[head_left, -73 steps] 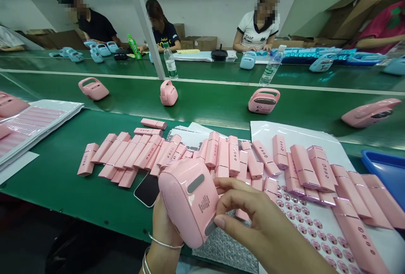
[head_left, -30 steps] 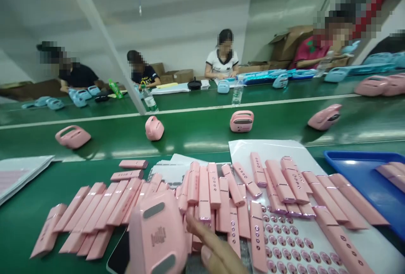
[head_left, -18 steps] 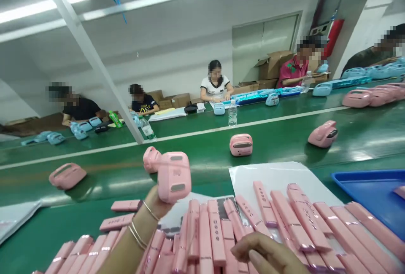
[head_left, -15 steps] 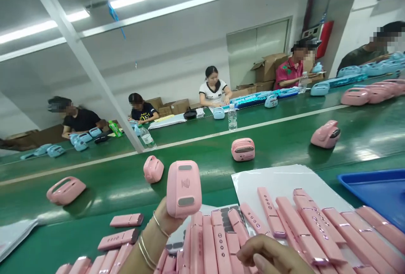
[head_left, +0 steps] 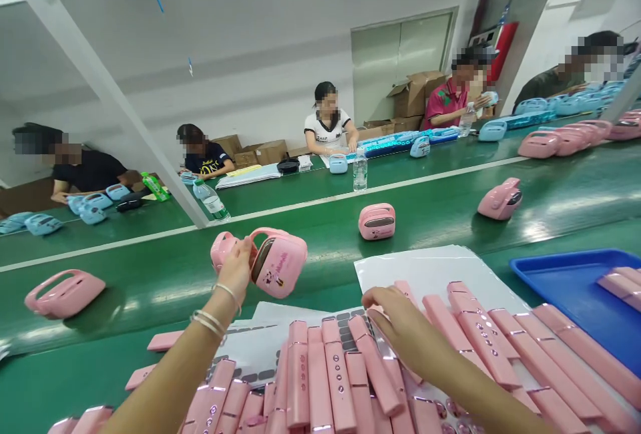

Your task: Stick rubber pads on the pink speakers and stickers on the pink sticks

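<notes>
My left hand is closed around the handle of a pink portable speaker, held up over the green belt. Its front, with a dark oval panel and a cartoon print, faces me at a tilt. Just behind the hand, another pink speaker is partly covered. My right hand hovers over the pile of pink bar-shaped pieces with buttons, beside a white sheet. Its fingers are bent and apart, and I see nothing held in them. Sheets with grey oval pads lie partly under the bars.
More pink speakers stand on the green belt, one at left, others centre and right. A blue tray sits at right. A slanted metal post rises at left. Across the belt, several people sit with blue speakers and bottles.
My left hand has turned the speaker from its padded underside to its printed front and moved it slightly left and up. My right hand has reached forward over the bars. The view has shifted.
</notes>
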The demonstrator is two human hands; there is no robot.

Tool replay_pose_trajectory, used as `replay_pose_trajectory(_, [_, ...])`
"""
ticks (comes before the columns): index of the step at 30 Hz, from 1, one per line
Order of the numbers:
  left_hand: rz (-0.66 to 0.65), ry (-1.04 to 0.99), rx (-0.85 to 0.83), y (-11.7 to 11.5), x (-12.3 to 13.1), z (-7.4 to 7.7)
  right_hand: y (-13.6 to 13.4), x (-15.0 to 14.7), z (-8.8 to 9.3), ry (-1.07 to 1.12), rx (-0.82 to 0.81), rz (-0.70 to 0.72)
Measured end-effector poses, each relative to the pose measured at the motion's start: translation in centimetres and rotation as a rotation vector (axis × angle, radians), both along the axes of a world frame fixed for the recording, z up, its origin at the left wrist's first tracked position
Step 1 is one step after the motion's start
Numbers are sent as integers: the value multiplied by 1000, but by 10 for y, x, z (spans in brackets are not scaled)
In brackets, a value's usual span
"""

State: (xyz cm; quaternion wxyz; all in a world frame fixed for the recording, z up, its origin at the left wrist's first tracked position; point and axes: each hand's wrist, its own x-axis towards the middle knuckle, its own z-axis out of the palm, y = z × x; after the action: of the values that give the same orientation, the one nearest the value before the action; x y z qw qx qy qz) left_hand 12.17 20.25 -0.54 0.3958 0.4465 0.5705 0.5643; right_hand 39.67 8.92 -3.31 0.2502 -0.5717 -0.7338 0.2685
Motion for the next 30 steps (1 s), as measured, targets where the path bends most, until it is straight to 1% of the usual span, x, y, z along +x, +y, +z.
replay_pose_trajectory(2, [-14, 275, 70, 23, -6, -9, 19, -4, -15, -128, 41, 91])
replay_pose_trajectory(3, [-49, 401, 100, 33, -7, -15, 28, -7, -22, -164, 37, 130])
replay_pose_trajectory(6, [-165, 702, 150, 51, -3, -38, 53, -18, -38, -281, -35, 215])
replay_pose_trajectory(8, [-200, 839, 155, 57, 0, -51, 68, -22, -43, -374, -111, 274])
replay_pose_trajectory(10, [-210, 935, 161, 63, 0, -59, 81, -26, -43, -457, -191, 349])
replay_pose_trajectory(11, [-214, 970, 164, 65, -1, -60, 86, -27, -42, -495, -225, 387])
replay_pose_trajectory(13, [-194, 1024, 169, 69, -4, -56, 95, -32, -40, -570, -275, 442])
replay_pose_trajectory(14, [-147, 1046, 168, 70, -7, -53, 97, -35, -38, -609, -290, 456])
replay_pose_trajectory(15, [-69, 1064, 164, 70, -12, -48, 99, -38, -37, -649, -299, 461])
replay_pose_trajectory(17, [144, 1082, 137, 70, -24, -40, 100, -45, -36, -724, -307, 454])
replay_pose_trajectory(19, [334, 1067, 57, 68, -41, -34, 98, -51, -36, -787, -306, 431])
replay_pose_trajectory(20, [383, 1047, -14, 68, -50, -34, 96, -53, -37, -812, -305, 418])
replay_pose_trajectory(21, [395, 1020, -99, 68, -58, -34, 95, -55, -37, -832, -303, 405])
replay_pose_trajectory(24, [351, 927, -329, 69, -78, -38, 92, -57, -39, -855, -302, 385])
replay_pose_trajectory(25, [351, 899, -374, 70, -81, -39, 92, -56, -39, -854, -306, 382])
replay_pose_trajectory(27, [403, 835, -436, 68, -86, -39, 92, -54, -41, -849, -322, 382])
replay_pose_trajectory(28, [431, 790, -465, 66, -87, -37, 93, -53, -42, -846, -331, 383])
replay_pose_trajectory(30, [432, 667, -491, 56, -91, -31, 93, -51, -44, -841, -340, 382])
